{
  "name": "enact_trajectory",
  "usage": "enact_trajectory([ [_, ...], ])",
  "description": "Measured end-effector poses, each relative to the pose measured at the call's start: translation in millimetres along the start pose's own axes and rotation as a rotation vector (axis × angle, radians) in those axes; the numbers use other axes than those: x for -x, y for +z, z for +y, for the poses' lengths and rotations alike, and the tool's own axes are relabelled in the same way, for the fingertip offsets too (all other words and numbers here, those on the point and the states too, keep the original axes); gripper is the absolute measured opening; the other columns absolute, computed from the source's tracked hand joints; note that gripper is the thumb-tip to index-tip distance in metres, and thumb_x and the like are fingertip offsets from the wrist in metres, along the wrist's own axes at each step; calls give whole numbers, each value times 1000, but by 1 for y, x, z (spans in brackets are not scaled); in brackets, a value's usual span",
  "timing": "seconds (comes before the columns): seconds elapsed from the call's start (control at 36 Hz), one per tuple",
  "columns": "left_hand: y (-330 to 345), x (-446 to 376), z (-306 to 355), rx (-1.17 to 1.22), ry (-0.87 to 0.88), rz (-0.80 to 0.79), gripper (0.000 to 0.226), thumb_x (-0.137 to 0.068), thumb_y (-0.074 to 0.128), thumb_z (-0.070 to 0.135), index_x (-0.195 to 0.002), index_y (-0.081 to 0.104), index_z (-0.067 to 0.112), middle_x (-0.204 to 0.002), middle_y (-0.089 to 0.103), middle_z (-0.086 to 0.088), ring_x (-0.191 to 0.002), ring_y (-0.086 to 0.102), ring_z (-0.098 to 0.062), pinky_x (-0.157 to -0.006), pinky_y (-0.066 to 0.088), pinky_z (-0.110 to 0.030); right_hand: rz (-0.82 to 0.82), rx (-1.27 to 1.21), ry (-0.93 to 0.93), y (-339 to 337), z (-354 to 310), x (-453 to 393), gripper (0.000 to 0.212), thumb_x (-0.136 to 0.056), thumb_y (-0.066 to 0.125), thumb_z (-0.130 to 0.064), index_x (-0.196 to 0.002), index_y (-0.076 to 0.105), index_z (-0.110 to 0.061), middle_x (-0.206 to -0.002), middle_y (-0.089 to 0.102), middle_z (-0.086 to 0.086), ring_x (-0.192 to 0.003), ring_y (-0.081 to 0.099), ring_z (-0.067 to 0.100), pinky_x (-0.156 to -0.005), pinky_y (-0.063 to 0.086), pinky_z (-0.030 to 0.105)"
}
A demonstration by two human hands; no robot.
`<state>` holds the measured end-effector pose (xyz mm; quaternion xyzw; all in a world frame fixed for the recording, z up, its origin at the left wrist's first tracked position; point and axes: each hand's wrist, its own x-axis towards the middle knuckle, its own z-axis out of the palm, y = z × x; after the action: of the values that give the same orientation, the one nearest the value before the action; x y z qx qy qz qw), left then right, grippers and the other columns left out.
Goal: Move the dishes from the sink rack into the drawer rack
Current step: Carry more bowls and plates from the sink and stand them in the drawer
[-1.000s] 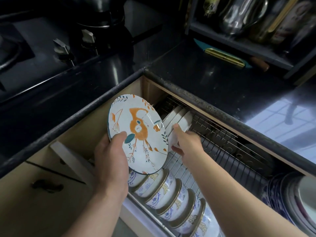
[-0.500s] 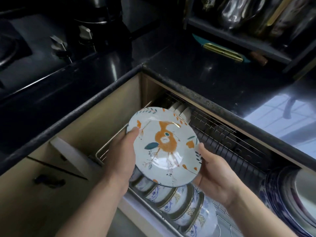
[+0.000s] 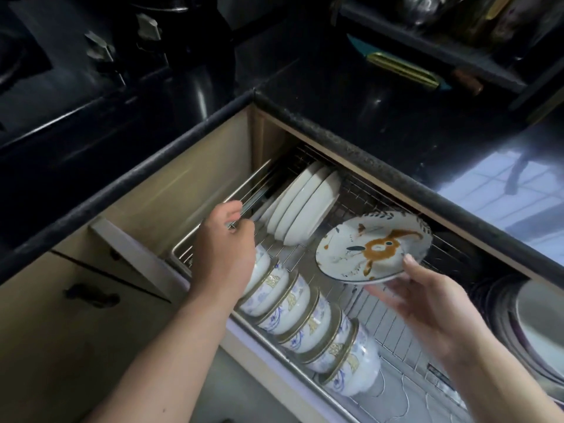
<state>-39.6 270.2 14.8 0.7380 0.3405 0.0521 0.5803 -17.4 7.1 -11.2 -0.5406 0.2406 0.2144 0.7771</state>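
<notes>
From the head view, our right hand point(image 3: 427, 303) grips the patterned plate point(image 3: 374, 247), holding it nearly flat above the drawer rack point(image 3: 360, 190), beside the upright white plates point(image 3: 302, 206). Our left hand point(image 3: 224, 248) curls round the rack's wire rail.

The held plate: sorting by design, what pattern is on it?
White plate with an orange animal figure and small dark leaves around the rim; head view.

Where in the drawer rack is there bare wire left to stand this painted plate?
Bare wire shows right of the white plates, running along the back under the countertop edge, and between the bowl row and the right hand holding the painted plate. Crowded: the front-left bowl row, the left rail where the left hand grips, and dishes at far right.
</notes>
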Motion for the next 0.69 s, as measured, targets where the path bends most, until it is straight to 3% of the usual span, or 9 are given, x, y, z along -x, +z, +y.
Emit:
enact_trajectory([
  [0.11, 1, 1, 1, -13, 17, 3, 40, -95, 54, 12, -132, 62, 26, -129, 61, 12, -104, 67, -13, -97, 55, -45, 105, 98, -17, 34, -2, -18, 28, -99, 57, -9, -126, 58, 2, -113, 75, 17, -106, 73, 30, -92, 58, 47],
  [0.25, -1, 2, -2, -24, 26, 8, 39, -97, 52, 12, -132, 61, 27, -129, 61, 15, -95, 69, -8, -91, 57, -40, 215, 217, 7, 74, 8, -34, 34, -94, 70, -15, -122, 58, -1, -116, 71, 13, -102, 71, 30, -81, 63, 45],
  [0.31, -1, 2, -3, -16, 30, 11, 38, -98, 51, 12, -131, 61, 27, -121, 62, 20, -91, 69, -7, -87, 58, -36, 224, 249, -7, 89, 9, -36, 27, -93, 71, -16, -115, 61, -4, -111, 68, 10, -95, 69, 26, -82, 63, 47],
  [0.36, -1, 2, -3, -14, 30, 7, 37, -99, 51, 11, -131, 61, 27, -113, 61, 25, -87, 69, -5, -77, 56, -29, 240, 292, -24, 101, 12, -40, 12, -94, 71, -16, -95, 61, -9, -95, 64, 3, -84, 65, 21, -85, 62, 49],
  [0.39, -2, 2, -4, -20, 29, 5, 37, -99, 50, 12, -131, 61, 27, -111, 62, 25, -86, 69, -4, -72, 53, -24, 258, 313, -35, 106, 12, -42, 16, -94, 72, -16, -87, 58, -13, -89, 62, 1, -80, 63, 18, -85, 62, 50],
  [0.47, -1, 1, -5, -37, 31, 8, 34, -98, 50, 12, -126, 62, 27, -89, 65, 29, -71, 67, -2, -56, 43, -10, 279, 351, -40, 115, 16, -55, 17, -93, 75, -19, -89, 60, -12, -92, 66, 7, -79, 65, 21, -84, 62, 53],
  [0.56, -2, 0, -6, -36, 30, 6, 32, -97, 50, 10, -122, 64, 26, -86, 68, 20, -70, 64, 0, -53, 44, -11, 301, 388, -27, 122, 16, -66, 35, -92, 76, -26, -98, 51, -3, -90, 61, 7, -78, 66, 26, -87, 60, 54],
  [0.64, -1, -3, -8, -29, 31, 0, 34, -96, 50, 11, -122, 64, 28, -95, 73, 12, -72, 65, -1, -63, 47, -24, 341, 390, -16, 128, 15, -77, 41, -92, 76, -29, -96, 40, -9, -85, 46, 0, -83, 67, 32, -90, 59, 51],
  [0.69, 0, -3, -10, -14, 29, -15, 35, -96, 49, 10, -122, 64, 29, -74, 71, 16, -67, 64, -1, -59, 44, -26, 352, 377, -14, 129, 15, -84, 39, -91, 77, -28, -88, 42, -12, -89, 47, 2, -87, 67, 33, -83, 61, 45],
])
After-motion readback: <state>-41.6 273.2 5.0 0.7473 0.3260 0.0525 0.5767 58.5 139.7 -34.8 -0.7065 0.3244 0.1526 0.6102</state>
